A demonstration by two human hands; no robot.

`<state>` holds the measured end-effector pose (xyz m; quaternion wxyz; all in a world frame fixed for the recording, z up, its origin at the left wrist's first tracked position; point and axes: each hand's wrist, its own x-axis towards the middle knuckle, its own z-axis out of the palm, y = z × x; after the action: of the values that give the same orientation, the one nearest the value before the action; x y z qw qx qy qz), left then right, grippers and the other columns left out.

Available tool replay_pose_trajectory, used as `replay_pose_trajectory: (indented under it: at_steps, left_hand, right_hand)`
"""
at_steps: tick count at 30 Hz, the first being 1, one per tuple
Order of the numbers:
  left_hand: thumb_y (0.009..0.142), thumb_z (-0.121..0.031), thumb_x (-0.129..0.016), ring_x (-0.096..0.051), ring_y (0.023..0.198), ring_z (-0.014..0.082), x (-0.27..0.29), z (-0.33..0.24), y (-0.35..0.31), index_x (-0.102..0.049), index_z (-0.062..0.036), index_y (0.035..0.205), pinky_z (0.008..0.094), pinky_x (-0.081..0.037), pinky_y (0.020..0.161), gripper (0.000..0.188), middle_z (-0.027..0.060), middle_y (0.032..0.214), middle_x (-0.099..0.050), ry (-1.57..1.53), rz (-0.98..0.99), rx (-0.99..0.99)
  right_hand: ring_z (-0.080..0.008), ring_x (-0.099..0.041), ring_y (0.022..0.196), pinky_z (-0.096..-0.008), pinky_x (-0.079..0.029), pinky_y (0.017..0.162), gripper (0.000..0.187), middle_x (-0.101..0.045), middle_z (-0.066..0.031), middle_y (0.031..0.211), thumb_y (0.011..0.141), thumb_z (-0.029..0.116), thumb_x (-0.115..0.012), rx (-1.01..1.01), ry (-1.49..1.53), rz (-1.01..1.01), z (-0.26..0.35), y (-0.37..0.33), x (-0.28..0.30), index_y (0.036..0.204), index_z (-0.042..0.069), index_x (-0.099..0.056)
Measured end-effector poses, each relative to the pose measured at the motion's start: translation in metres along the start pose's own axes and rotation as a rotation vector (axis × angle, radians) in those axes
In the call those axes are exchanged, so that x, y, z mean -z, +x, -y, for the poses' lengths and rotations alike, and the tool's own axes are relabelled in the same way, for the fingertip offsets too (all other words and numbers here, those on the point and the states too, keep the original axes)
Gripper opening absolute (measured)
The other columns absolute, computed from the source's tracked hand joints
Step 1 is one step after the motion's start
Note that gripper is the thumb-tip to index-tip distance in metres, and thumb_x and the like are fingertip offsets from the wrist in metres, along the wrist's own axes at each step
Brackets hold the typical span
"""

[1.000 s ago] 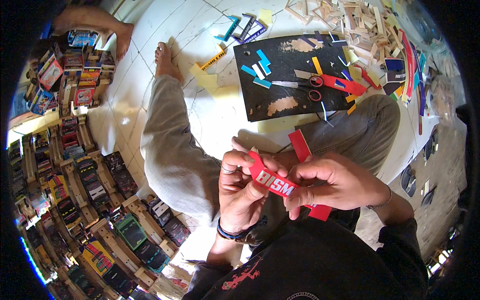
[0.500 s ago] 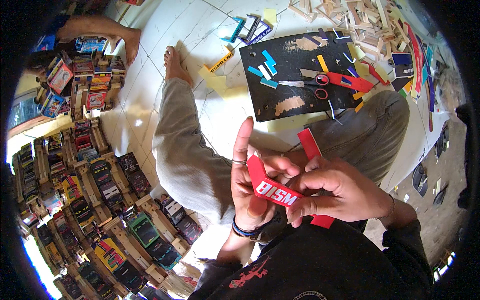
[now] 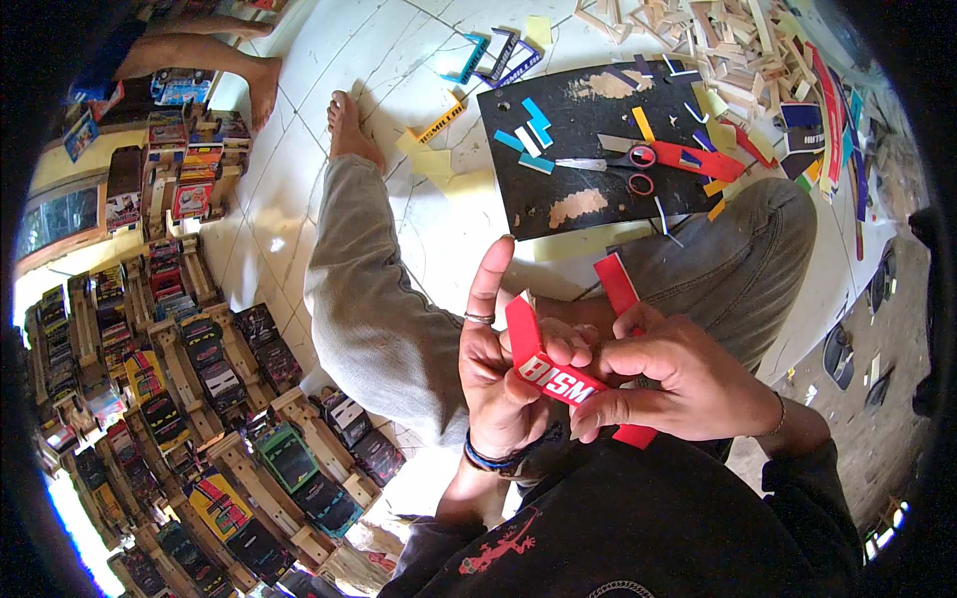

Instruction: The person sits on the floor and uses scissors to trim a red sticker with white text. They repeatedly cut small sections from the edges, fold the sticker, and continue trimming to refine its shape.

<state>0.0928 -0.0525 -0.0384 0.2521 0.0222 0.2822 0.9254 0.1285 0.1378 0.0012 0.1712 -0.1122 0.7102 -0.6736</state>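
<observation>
- Right hand (image 3: 668, 379): thumb and fingertips pinched on the right part of the red lettered strip (image 3: 560, 383).
- Left hand (image 3: 501, 391): index finger raised clear; thumb at the strip's left corner, other fingers curled behind it. Light grip, as far as shows.
- Strip sits up off the floor (image 3: 249, 219), in front of the dark shirt (image 3: 648, 518), bridging both hands.
- Long axis slants from upper left, at the left hand, to lower right, under the right thumb.
- Left end flap stands bent up and away from the body, nearer the left hand. Right end covered by fingers.
- More red (image 3: 616, 280) shows above the right hand and below it; cannot tell if joined to the strip.
- Beyond, well apart: black board (image 3: 588, 125) bearing scissors (image 3: 618, 161) and coloured offcuts.
- Farther out: yellow lettered bracket (image 3: 439, 120), left of the board; wood pile (image 3: 733, 50), upper right.
</observation>
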Motion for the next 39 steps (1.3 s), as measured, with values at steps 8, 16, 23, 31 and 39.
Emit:
replay_pose_trajectory:
  at_steps: [8,16,23,31,39]
  left_hand:
    - [0.079,-0.031,-0.087,-0.063,0.12,0.0378,-0.013,-0.001,0.004,-0.002,-0.0054,0.159,0.0537,-0.047,0.108,0.12,0.0223,0.125,-0.064,0.052,0.05,0.039]
    - [0.084,-0.024,-0.083,-0.068,0.109,0.0326,-0.014,0.008,0.009,-0.024,-0.0039,0.155,0.0462,-0.054,0.1,0.094,0.0125,0.114,-0.068,0.176,-0.054,0.04]
    - [0.087,-0.033,-0.08,-0.064,0.115,0.0311,-0.007,0.007,0.013,-0.017,-0.004,0.158,0.0489,-0.051,0.105,0.099,0.0149,0.121,-0.064,0.209,-0.092,0.033]
    - [0.102,-0.026,-0.062,-0.06,0.114,0.0137,0.001,0.005,-0.002,-0.06,-0.0023,0.13,0.0311,-0.048,0.099,0.036,0.012,0.133,-0.063,0.284,-0.212,0.236]
    - [0.103,-0.018,-0.061,-0.063,0.101,0.0094,0.012,0.012,-0.003,-0.07,-0.0017,0.115,0.0258,-0.046,0.094,0.023,0.0054,0.114,-0.071,0.504,-0.306,0.091]
  right_hand:
    - [-0.0154,-0.071,0.083,-0.0294,-0.053,0.072,0.023,-0.072,-0.0069,0.084,0.097,0.024,-0.067,-0.107,0.556,0.153,-0.014,-0.005,0.003,0.097,0.001,-0.067]
    - [-0.0167,-0.068,0.081,-0.0308,-0.051,0.072,0.028,-0.07,-0.0078,0.084,0.102,0.032,-0.06,-0.229,0.777,0.2,-0.021,-0.015,0.003,0.101,0.004,-0.063]
    - [-0.0128,-0.066,0.078,-0.027,-0.047,0.069,0.033,-0.07,-0.0068,0.082,0.102,0.038,-0.058,-0.232,0.818,0.139,-0.022,-0.006,-0.007,0.102,0.006,-0.065]
    - [-0.0085,-0.068,0.082,-0.0249,-0.051,0.071,0.023,-0.072,-0.0057,0.084,0.095,0.02,-0.072,-0.239,0.351,-0.152,-0.023,0.012,-0.008,0.106,0.0,-0.067]
    - [-0.0158,-0.065,0.085,-0.0289,-0.048,0.073,0.029,-0.069,-0.0077,0.093,0.085,0.022,-0.081,-0.167,-0.249,-0.166,-0.033,0.006,-0.004,0.102,0.002,-0.068]
